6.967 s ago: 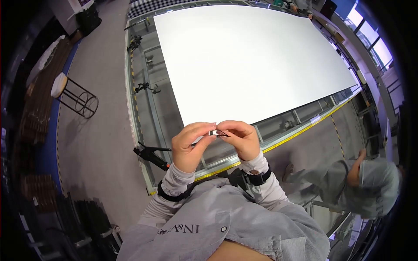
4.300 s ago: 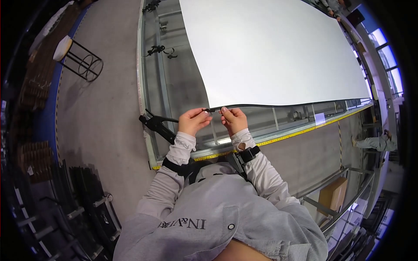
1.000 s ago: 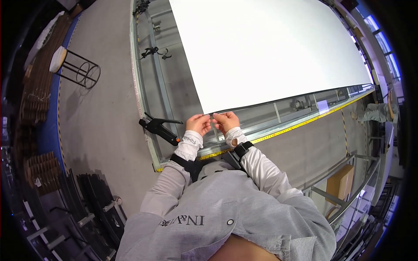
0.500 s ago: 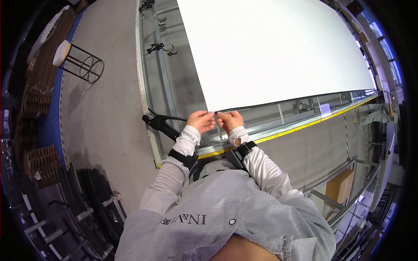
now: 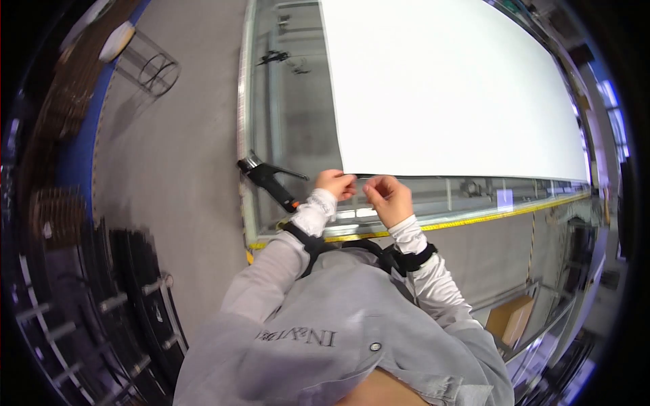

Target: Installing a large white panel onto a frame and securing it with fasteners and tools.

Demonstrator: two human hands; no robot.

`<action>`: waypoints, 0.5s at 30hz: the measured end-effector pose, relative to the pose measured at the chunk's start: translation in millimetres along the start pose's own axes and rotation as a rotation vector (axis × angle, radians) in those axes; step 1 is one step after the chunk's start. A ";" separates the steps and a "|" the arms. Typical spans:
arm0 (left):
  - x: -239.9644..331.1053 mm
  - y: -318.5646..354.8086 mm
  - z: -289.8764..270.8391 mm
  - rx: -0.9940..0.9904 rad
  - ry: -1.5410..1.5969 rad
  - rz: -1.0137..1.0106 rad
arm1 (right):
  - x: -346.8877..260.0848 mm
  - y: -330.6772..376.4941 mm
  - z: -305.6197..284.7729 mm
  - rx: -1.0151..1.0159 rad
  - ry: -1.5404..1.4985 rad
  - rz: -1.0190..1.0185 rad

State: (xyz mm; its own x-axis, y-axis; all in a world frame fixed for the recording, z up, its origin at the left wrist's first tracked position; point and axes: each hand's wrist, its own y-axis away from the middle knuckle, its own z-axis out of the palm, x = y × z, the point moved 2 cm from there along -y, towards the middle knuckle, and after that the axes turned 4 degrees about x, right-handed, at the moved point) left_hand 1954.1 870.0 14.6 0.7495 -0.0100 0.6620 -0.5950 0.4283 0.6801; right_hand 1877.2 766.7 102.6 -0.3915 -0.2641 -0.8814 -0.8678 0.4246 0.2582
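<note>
A large white sheet with a thin dark near edge lies over a glass-topped metal frame table. At the sheet's near left corner my left hand is closed in a pinch on the edge. My right hand is just to the right, a little below that edge, its thumb and forefinger curled together. Whatever its fingertips may hold is too small to make out. Left of my left hand, a black tool with a lever handle and an orange tip rests on the table.
A yellow measuring tape runs along the table's near edge. Small black clamps lie farther up the left side. A round stool stands on the floor at the far left. Black racks are at lower left, a cardboard box at lower right.
My right hand has drawn away from my left, to the right and slightly toward me. My left hand stays at the sheet's corner. The whole view has shifted and turned a little.
</note>
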 end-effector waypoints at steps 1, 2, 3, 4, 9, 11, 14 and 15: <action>3.2 1.7 0.8 0.028 -0.014 0.025 | -21.6 -3.0 4.9 0.035 0.165 -0.275; -4.7 -6.6 -6.5 -0.084 0.011 0.264 | -45.4 -6.6 18.1 -0.027 0.305 -0.461; -1.3 -2.6 1.8 -0.231 0.022 0.497 | -51.8 -13.9 29.4 -0.041 0.442 -0.628; -10.7 9.7 11.9 -0.236 0.477 0.447 | -58.7 -26.2 43.9 -0.105 0.593 -0.652; -11.8 -67.3 -31.4 -0.868 0.135 0.654 | -82.1 -35.1 143.0 -0.403 1.216 -0.475; -17.4 -70.8 -28.7 -0.796 -0.053 0.744 | -64.7 -45.3 161.5 -0.539 1.280 -0.254; -35.1 -70.5 -25.5 -0.689 -0.280 0.848 | -40.7 -52.4 178.1 -0.372 1.327 -0.308; -37.4 -71.3 -28.8 -0.634 -0.344 0.886 | -43.5 -50.0 181.4 -0.409 1.334 -0.276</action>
State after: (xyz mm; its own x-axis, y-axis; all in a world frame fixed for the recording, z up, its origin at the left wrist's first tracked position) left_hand 1976.9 865.8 -67.7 -0.0379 0.3184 0.9472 -0.5479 0.7861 -0.2862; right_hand 1993.1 914.0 56.3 0.0109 -0.9989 0.0465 -0.8982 0.0106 0.4394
